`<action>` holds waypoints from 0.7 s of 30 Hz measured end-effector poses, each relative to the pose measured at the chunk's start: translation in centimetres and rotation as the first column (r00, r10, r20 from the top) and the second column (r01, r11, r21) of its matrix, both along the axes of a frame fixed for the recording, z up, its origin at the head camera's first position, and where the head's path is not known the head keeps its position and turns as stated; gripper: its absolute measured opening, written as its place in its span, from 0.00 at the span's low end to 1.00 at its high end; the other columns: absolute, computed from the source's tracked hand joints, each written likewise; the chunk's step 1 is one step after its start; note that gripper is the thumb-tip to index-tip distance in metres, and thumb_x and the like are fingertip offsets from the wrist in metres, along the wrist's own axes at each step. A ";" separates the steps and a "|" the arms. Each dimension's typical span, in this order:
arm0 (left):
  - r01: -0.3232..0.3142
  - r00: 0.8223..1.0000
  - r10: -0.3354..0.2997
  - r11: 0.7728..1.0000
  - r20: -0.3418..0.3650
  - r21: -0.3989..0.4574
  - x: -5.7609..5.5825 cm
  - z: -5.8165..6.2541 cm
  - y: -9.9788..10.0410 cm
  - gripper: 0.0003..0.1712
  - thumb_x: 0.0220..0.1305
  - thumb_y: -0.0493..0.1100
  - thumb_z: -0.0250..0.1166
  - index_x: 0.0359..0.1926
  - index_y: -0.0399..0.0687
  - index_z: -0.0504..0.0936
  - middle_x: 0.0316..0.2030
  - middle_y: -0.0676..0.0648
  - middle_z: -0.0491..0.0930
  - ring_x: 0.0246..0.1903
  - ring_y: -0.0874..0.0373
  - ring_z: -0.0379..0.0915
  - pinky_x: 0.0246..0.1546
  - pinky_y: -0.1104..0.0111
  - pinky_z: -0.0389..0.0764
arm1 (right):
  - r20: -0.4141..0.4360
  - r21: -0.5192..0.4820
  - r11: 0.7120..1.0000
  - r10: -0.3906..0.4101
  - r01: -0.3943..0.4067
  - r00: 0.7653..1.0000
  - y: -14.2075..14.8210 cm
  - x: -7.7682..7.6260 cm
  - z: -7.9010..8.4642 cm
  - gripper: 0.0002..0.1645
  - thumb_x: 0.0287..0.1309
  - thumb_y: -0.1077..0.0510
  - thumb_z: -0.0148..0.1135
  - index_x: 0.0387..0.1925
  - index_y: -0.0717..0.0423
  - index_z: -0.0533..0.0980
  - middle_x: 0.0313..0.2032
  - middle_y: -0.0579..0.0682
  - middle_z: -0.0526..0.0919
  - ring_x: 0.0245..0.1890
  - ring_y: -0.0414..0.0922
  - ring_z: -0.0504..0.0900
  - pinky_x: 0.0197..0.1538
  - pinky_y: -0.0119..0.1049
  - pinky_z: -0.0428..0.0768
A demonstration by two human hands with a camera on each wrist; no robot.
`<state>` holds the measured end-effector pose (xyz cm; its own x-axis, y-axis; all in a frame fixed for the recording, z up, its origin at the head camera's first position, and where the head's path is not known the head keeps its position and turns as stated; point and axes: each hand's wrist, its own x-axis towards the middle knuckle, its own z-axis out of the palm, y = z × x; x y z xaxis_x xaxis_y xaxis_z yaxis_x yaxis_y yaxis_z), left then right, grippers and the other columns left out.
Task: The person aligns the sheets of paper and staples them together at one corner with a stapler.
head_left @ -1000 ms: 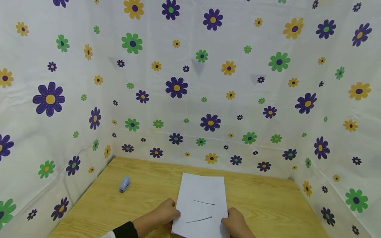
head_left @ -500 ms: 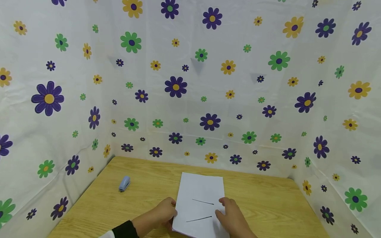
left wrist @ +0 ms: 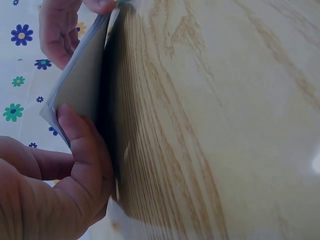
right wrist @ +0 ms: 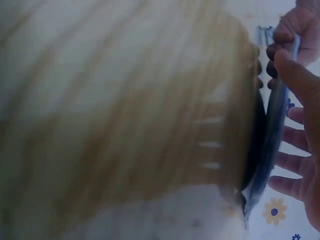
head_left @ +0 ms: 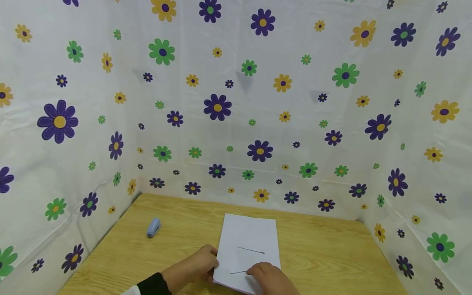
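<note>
A stack of white paper [head_left: 250, 233] lies near the middle of the table, two thin dark lines showing on its top sheet. My left hand [head_left: 203, 262] holds the stack's left edge. In the left wrist view, that hand [left wrist: 65, 175] has its fingers curled under the stack [left wrist: 82, 82], which is tilted up off the wood on this side. Over the lower right of the top sheet is my right hand [head_left: 273, 278], covering part of the lower line. Its fingers look fairly straight along the sheet in the right wrist view, where the hand [right wrist: 307, 125] grips nothing.
A small light-blue stapler [head_left: 153, 227] sits on the left part of the wooden table [head_left: 324, 254]. Flower-patterned white sheeting [head_left: 236, 135] rises behind the table and along both sides.
My right hand has let go of the stack's right edge and moved left over the top sheet. The left hand has stayed at the left edge.
</note>
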<state>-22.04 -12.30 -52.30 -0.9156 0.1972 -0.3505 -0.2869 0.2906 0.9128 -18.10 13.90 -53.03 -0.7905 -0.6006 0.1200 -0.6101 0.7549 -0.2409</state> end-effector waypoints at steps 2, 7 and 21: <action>0.006 1.000 -0.006 1.000 0.009 0.018 0.0 0.0 -0.1 0.21 0.64 0.25 0.54 0.57 0.21 0.64 0.35 0.34 0.78 0.26 0.50 0.77 0.18 0.69 0.79 | -0.043 0.042 0.998 0.040 -0.038 0.998 -0.1 0.1 -0.3 0.40 0.57 0.17 0.53 0.54 0.40 0.77 0.53 0.38 0.81 0.55 0.41 0.79 0.57 0.42 0.82; 0.011 1.000 -0.012 0.999 0.022 0.036 -0.2 0.0 -0.3 0.21 0.63 0.25 0.53 0.57 0.23 0.63 0.36 0.34 0.77 0.25 0.51 0.76 0.18 0.69 0.79 | -0.123 0.112 0.983 0.156 -0.142 0.980 -0.2 0.2 -0.3 0.36 0.64 0.22 0.51 0.56 0.43 0.77 0.52 0.41 0.81 0.54 0.41 0.81 0.51 0.37 0.84; 0.032 0.999 -0.033 0.998 -0.012 -0.052 0.2 0.1 -0.9 0.17 0.65 0.27 0.56 0.53 0.25 0.66 0.30 0.34 0.77 0.18 0.53 0.75 0.17 0.69 0.81 | -0.231 0.144 0.968 0.235 -0.206 0.944 -0.8 0.2 -0.5 0.17 0.63 0.52 0.70 0.53 0.45 0.81 0.47 0.41 0.85 0.45 0.35 0.84 0.41 0.24 0.81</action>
<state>-21.83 -13.23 -52.17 -0.9134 0.2090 -0.3493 -0.2648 0.3467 0.8998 -17.92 13.10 -53.56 -0.5918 -0.7779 0.2114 -0.7934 0.6085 0.0179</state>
